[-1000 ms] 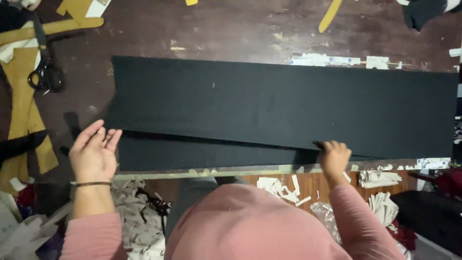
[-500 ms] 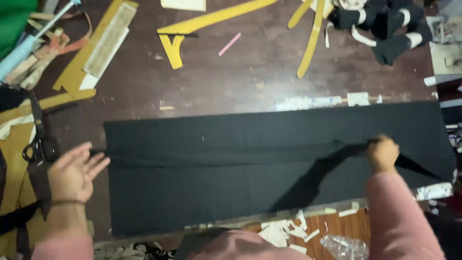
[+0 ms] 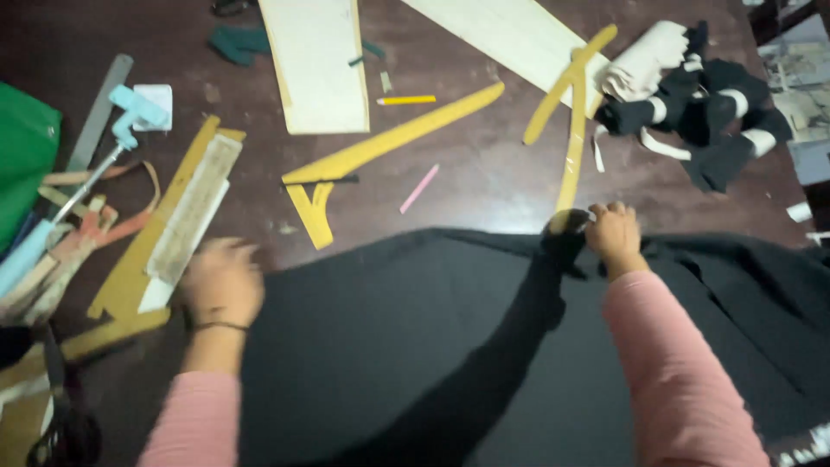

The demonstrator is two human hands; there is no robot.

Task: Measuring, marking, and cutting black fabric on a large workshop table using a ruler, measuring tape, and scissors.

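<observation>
1. The right hand (image 3: 612, 233) is pinching the far edge of the black fabric (image 3: 406, 346), fingers clamped on a raised fold.
2. The left hand (image 3: 220, 281) is blurring at the fabric's left edge; I cannot tell its grip.
3. A yellow curved ruler (image 3: 572, 130) is lying just beyond the right hand, a pink chalk (image 3: 419, 188) further left.

Bare bench (image 3: 493, 186) lay open just beyond the black cloth (image 3: 389, 346), broken only by a pink chalk stick (image 3: 419, 188). Yellow curved rulers (image 3: 393, 138) crossed farther back. A cluttered tool pile (image 3: 104, 216) blocked the left, and rolled black-and-white fabric (image 3: 692, 95) crowded the right rear.
</observation>
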